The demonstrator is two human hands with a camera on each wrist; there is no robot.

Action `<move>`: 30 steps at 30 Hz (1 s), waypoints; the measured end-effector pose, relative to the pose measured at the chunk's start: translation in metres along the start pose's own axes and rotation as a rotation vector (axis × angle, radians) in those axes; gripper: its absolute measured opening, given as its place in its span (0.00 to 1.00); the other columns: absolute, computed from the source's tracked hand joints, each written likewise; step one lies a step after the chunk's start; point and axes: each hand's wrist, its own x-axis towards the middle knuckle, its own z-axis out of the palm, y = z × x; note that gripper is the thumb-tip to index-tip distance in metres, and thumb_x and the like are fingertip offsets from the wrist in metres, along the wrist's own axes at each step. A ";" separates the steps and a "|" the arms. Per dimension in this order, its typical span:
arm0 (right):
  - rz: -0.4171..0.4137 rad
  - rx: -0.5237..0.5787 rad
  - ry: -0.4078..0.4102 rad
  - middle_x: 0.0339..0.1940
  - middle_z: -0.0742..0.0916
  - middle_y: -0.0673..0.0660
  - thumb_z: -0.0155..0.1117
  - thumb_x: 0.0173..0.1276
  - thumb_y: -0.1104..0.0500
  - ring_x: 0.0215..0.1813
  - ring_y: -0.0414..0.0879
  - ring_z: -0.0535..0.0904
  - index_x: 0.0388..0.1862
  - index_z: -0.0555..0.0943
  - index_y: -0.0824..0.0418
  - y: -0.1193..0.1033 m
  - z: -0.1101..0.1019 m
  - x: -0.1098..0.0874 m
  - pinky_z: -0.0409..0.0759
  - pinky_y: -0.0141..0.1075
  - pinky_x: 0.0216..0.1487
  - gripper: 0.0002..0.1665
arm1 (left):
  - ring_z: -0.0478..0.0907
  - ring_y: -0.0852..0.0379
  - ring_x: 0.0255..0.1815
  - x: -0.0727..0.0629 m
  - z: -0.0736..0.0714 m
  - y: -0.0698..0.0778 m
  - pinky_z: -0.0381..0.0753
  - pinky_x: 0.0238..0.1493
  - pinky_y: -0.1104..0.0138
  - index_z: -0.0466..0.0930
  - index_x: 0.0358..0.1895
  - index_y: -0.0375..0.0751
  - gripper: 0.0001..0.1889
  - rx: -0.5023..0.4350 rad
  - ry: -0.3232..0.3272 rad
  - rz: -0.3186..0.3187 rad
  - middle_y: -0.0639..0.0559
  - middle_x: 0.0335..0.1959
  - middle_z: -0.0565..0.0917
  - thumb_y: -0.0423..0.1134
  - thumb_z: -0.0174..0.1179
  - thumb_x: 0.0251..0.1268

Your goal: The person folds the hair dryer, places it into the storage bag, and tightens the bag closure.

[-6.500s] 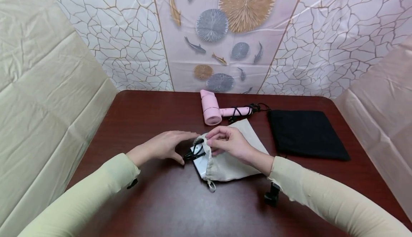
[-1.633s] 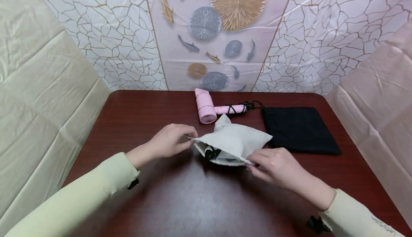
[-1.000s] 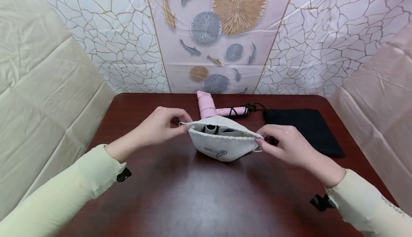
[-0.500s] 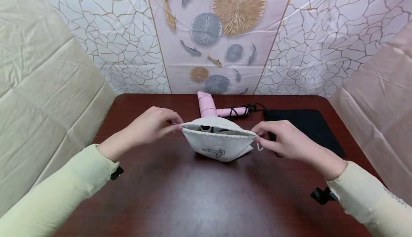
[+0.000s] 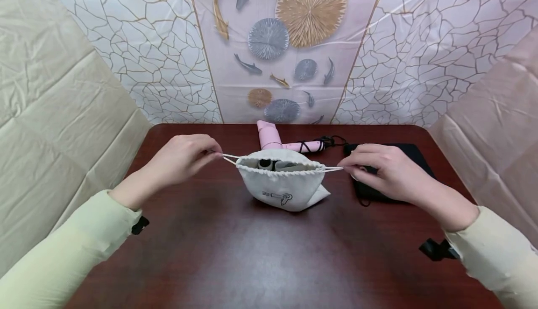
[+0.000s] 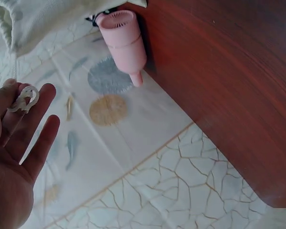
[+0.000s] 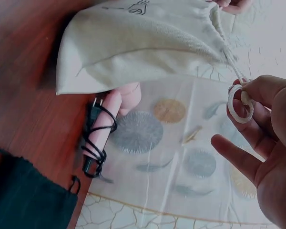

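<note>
A cream drawstring bag [image 5: 277, 190] with a line drawing of a hair dryer stands mid-table, its gathered mouth partly apart. Inside shows a rounded object with a dark end [image 5: 265, 164]; the rest of it is hidden. My left hand [image 5: 180, 159] pinches the drawstring [image 6: 35, 98] on the left, its knotted loop hanging over the fingers in the left wrist view. On the other side my right hand [image 5: 386, 169] pinches the opposite drawstring [image 7: 230, 106] between thumb and finger. Both cords run taut from the bag's mouth.
A pink hair dryer [image 5: 269, 136] lies behind the bag, its black cord [image 7: 101, 128] wrapped round the handle. To the right, a flat black drawstring pouch [image 5: 414, 152] lies partly behind my right hand. Patterned cloth [image 5: 168, 66] hangs past the table's back edge.
The bag was lying flat, then was lifted upright by its rim. My hands have since moved from the rim outward onto the cords, and the mouth has begun to gather.
</note>
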 end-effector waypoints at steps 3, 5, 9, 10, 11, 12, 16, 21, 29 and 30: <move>0.010 -0.027 0.003 0.39 0.88 0.44 0.69 0.71 0.64 0.37 0.35 0.80 0.47 0.90 0.53 0.004 -0.004 -0.006 0.76 0.30 0.39 0.10 | 0.82 0.63 0.35 -0.003 -0.003 -0.007 0.83 0.39 0.59 0.88 0.42 0.46 0.02 -0.002 0.036 -0.018 0.59 0.35 0.87 0.35 0.70 0.71; 0.015 -0.030 0.003 0.38 0.88 0.44 0.68 0.71 0.64 0.37 0.35 0.79 0.46 0.90 0.54 0.007 -0.006 -0.011 0.76 0.30 0.39 0.10 | 0.81 0.64 0.33 -0.007 -0.006 -0.012 0.81 0.37 0.60 0.87 0.42 0.46 0.01 0.001 0.060 -0.033 0.60 0.34 0.86 0.36 0.69 0.73; 0.044 -0.012 -0.004 0.37 0.87 0.42 0.71 0.60 0.72 0.36 0.32 0.78 0.45 0.90 0.53 0.013 -0.009 -0.022 0.74 0.27 0.37 0.18 | 0.79 0.66 0.30 -0.017 -0.009 -0.027 0.77 0.34 0.65 0.86 0.40 0.46 0.02 0.018 0.115 -0.066 0.62 0.30 0.83 0.35 0.70 0.72; 0.054 -0.003 -0.009 0.37 0.86 0.41 0.72 0.57 0.74 0.36 0.32 0.78 0.44 0.90 0.53 0.014 -0.010 -0.025 0.74 0.26 0.37 0.21 | 0.79 0.66 0.29 -0.019 -0.009 -0.032 0.76 0.34 0.65 0.86 0.39 0.46 0.03 0.020 0.125 -0.074 0.61 0.29 0.83 0.34 0.70 0.71; 0.064 0.007 -0.016 0.37 0.86 0.40 0.73 0.55 0.76 0.36 0.31 0.77 0.44 0.90 0.53 0.015 -0.010 -0.028 0.74 0.25 0.37 0.23 | 0.79 0.66 0.29 -0.022 -0.009 -0.037 0.76 0.34 0.66 0.85 0.39 0.46 0.04 0.023 0.130 -0.083 0.61 0.29 0.83 0.33 0.70 0.70; 0.073 0.015 -0.025 0.37 0.86 0.40 0.73 0.54 0.76 0.36 0.31 0.77 0.44 0.90 0.52 0.016 -0.011 -0.032 0.73 0.25 0.37 0.24 | 0.79 0.65 0.29 -0.026 -0.009 -0.042 0.76 0.34 0.66 0.85 0.38 0.47 0.05 0.028 0.131 -0.093 0.61 0.28 0.83 0.32 0.70 0.70; 0.099 0.049 -0.077 0.37 0.84 0.37 0.74 0.54 0.77 0.36 0.30 0.77 0.43 0.89 0.49 0.018 -0.005 -0.046 0.73 0.24 0.37 0.26 | 0.80 0.63 0.29 -0.040 -0.007 -0.063 0.76 0.34 0.62 0.85 0.38 0.47 0.05 0.057 0.103 -0.154 0.61 0.27 0.85 0.32 0.70 0.70; 0.124 0.119 -0.144 0.37 0.84 0.35 0.74 0.57 0.77 0.35 0.29 0.76 0.44 0.90 0.46 0.018 0.010 -0.057 0.73 0.22 0.37 0.27 | 0.81 0.59 0.29 -0.055 -0.004 -0.081 0.77 0.33 0.56 0.85 0.38 0.47 0.04 0.099 0.062 -0.218 0.61 0.25 0.84 0.34 0.70 0.71; 0.099 0.202 -0.165 0.35 0.84 0.38 0.74 0.59 0.76 0.35 0.29 0.75 0.45 0.90 0.48 0.014 0.035 -0.062 0.73 0.21 0.33 0.25 | 0.81 0.64 0.26 -0.057 0.004 -0.086 0.79 0.35 0.59 0.86 0.38 0.48 0.03 -0.001 -0.030 -0.285 0.63 0.24 0.84 0.37 0.69 0.74; 0.089 0.201 -0.168 0.35 0.85 0.38 0.74 0.60 0.76 0.35 0.29 0.75 0.45 0.90 0.48 0.014 0.038 -0.061 0.73 0.22 0.33 0.24 | 0.81 0.64 0.26 -0.057 0.006 -0.086 0.79 0.35 0.60 0.86 0.38 0.48 0.03 -0.021 -0.044 -0.289 0.63 0.24 0.84 0.36 0.69 0.74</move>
